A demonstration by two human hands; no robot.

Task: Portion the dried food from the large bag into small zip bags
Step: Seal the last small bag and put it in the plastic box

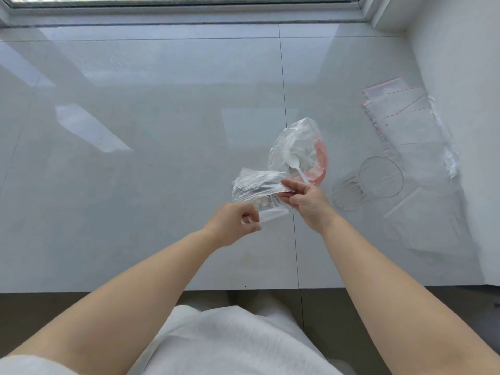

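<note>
A small clear zip bag [259, 189] with a little pale dried food in it hangs between my hands above the white sill. My left hand [232, 224] pinches its near lower corner. My right hand [307, 200] pinches its right edge with thumb and fingertips. Just beyond stands the large clear bag [296, 143] with a pink band, open at the top, and a white plastic spoon [296, 167] leans out of it toward my right hand.
A clear glass cup [365, 184] lies on its side right of the large bag. Several flat unused zip bags [405, 117] with red strips are spread along the right wall. The window frame [189, 9] runs across the back.
</note>
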